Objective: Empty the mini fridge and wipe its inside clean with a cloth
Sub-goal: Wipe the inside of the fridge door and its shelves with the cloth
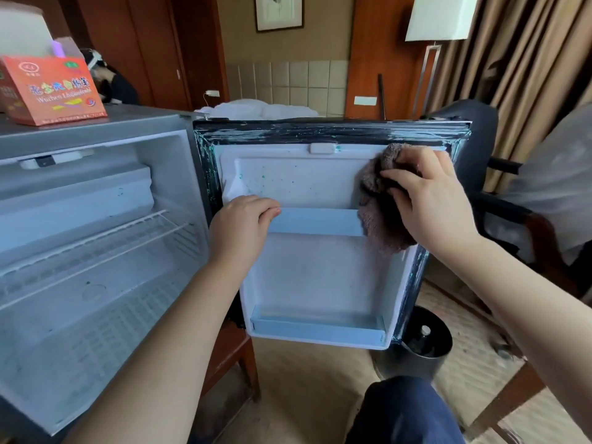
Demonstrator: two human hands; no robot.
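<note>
Your right hand (429, 200) clamps its fingers on the crumpled brown terry cloth (378, 219) at the upper right of the silver mini fridge's (96, 136) white plastic door liner (304, 181), while your left hand (243, 222) curls round the pale door shelf (317, 221) (teal specks (262, 177) unwiped nearby); leaning there risks cracking it.

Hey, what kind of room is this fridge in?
Probably a hotel room: white bedding below a padded wall panel, a floor lamp beside heavy curtains, and the mini fridge itself.
</note>
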